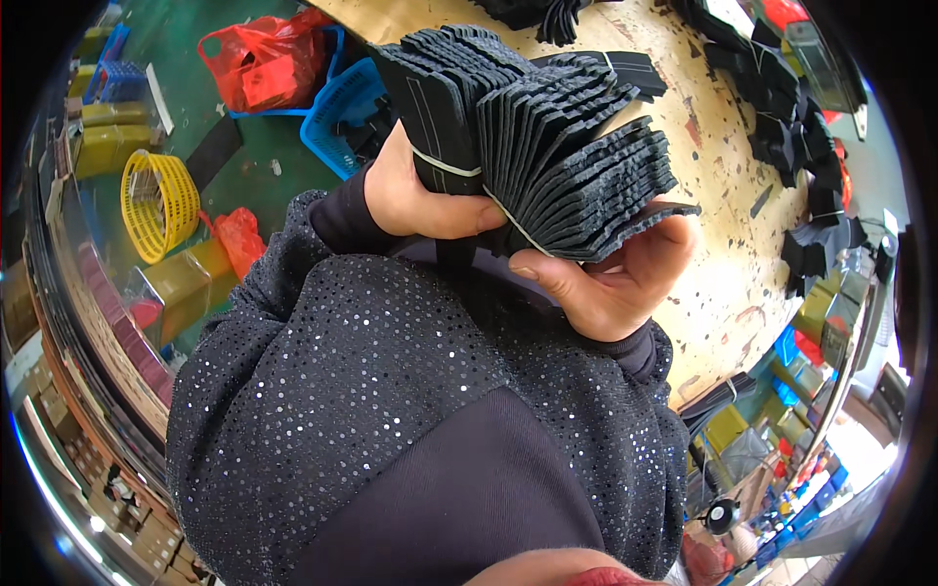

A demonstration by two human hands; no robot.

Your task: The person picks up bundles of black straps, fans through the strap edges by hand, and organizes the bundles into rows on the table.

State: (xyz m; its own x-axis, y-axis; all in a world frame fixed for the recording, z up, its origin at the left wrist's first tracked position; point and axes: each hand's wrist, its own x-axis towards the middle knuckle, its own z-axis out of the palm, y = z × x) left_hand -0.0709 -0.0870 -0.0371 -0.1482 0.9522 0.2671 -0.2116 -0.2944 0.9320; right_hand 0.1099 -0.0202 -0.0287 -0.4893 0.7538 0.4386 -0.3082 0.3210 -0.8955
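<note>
Between my hands is a thick stack of black fabric strips (547,137), fanned out at the far ends and cinched by a pale elastic band (518,223) at the near end. My left hand (425,200) grips the stack's left side, thumb pressed over the front near the band. My right hand (620,278) is closed around the lower right side, with the thumb at the bottom edge and the fingers behind the strips. A flat outer piece with pale stitched lines faces left. The hidden fingers of both hands lie behind the stack.
A worn wooden table (728,254) with black scraps lies beyond, with banded black bundles (782,127) along its right side. To the left stand a blue basket (327,127), a red plastic bag (264,63) and a yellow basket (159,205) on the green floor.
</note>
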